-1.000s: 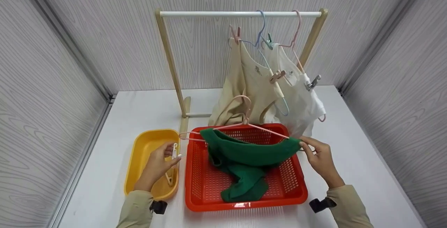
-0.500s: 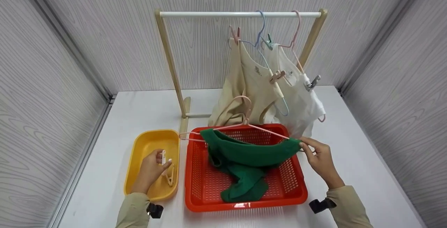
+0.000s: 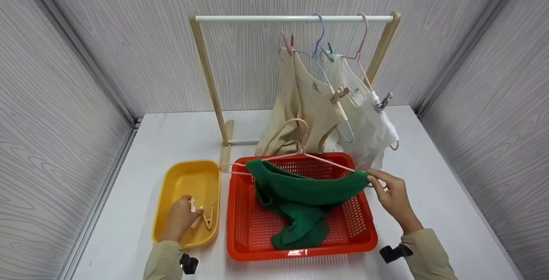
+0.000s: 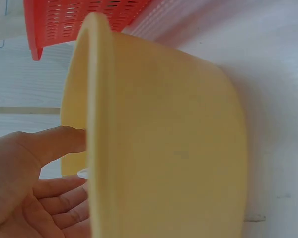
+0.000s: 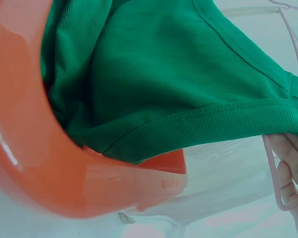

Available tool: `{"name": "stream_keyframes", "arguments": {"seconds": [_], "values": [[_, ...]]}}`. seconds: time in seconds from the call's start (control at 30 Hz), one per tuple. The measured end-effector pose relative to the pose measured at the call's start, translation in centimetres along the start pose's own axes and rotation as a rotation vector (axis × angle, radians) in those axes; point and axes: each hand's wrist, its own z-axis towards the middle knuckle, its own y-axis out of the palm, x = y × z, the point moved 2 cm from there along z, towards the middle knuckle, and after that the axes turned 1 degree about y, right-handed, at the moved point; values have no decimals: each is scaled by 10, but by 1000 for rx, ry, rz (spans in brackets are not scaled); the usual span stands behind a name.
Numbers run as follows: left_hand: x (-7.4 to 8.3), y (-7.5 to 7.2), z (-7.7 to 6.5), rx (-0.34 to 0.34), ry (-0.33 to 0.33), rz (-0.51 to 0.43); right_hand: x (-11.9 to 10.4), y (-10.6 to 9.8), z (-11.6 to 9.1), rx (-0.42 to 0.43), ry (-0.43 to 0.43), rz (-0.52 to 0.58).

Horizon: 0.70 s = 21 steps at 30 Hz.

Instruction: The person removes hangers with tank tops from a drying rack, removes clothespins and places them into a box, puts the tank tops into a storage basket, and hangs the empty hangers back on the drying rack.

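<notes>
My left hand (image 3: 179, 220) reaches into the yellow basin (image 3: 165, 185), holding a pale clothespin (image 3: 193, 205) between thumb and fingers. In the left wrist view the basin wall hides the fingertips, and only a white tip of the clothespin (image 4: 83, 173) shows. A beige clothespin (image 3: 208, 220) lies in the basin beside that hand. My right hand (image 3: 393, 196) pinches the strap end of a green ribbed tank top (image 3: 313, 189) at the right arm of a pink hanger (image 3: 330, 163). The top droops into the red basket (image 3: 302, 254).
Behind the basket stands a wood-and-white rack (image 3: 257, 19). From it hang a beige top (image 3: 315, 108) on a blue hanger and a white top (image 3: 364, 121) on a pink one, both with clothespins. Panelled walls enclose the white table (image 3: 146, 143) at the back and sides.
My left hand has moved left and down within the basin, carrying the pale clothespin. The right hand, green tank top and hanger have stayed in place.
</notes>
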Motion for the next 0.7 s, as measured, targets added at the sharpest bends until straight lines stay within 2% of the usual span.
{"name": "stream_keyframes", "arguments": {"seconds": [0.2,0.47,0.7], "values": [[-5,6,-2,-67,-90,35,-1,0,0,-9,4,16],[-8,7,-3,-96,-113,80,1,-1,0,-1,-3,4],[-6,1,-7,-84,-107,90,0,0,0,-2,7,5]]}}
